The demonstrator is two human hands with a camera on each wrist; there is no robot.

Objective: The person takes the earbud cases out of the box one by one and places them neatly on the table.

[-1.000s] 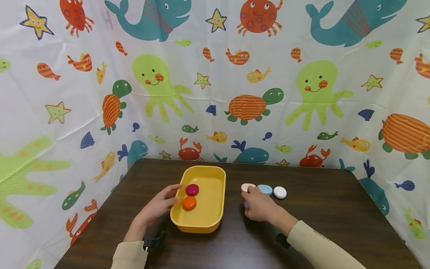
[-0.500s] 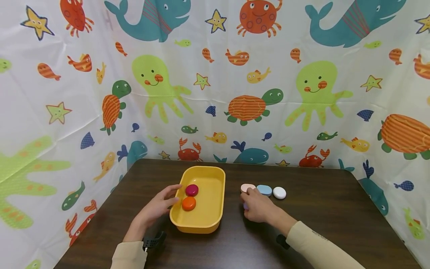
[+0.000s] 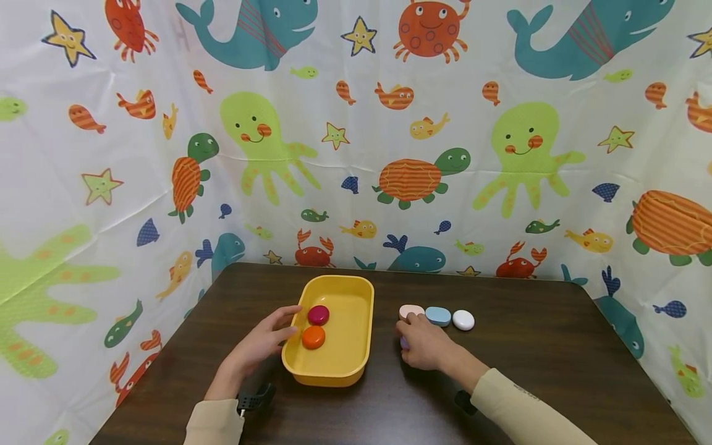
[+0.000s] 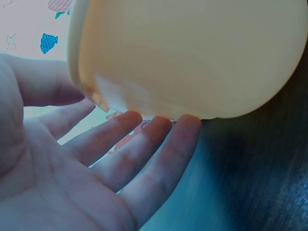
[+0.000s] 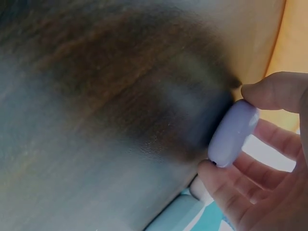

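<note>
A yellow bin (image 3: pixel 347 330) stands left of centre on the table. Inside it lie a magenta rounded piece (image 3: pixel 318 315) and an orange rounded piece (image 3: pixel 314 337), slightly apart. My left hand (image 3: pixel 262 342) rests at the bin's left side; in the left wrist view, fairly straight fingertips (image 4: pixel 187 127) touch its wall. Right of the bin, my right hand (image 3: pixel 425 343) pinches a smooth purple oval piece (image 5: pixel 233 134) between thumb and fingers, at the tabletop. Just beyond that hand sit a pale pink oval piece (image 3: pixel 410 311), a light blue one (image 3: pixel 438 316) and a white round one (image 3: pixel 463 319).
The dark wooden table (image 3: pixel 528 346) reaches back to a white curtain (image 3: pixel 356 123) printed with sea animals, which also hangs along the left side. Dark tabletop lies between the bin and the right hand.
My right hand has shifted slightly left with the purple piece, away from the blue one. The left hand, the bin and the other pieces stay as they were.
</note>
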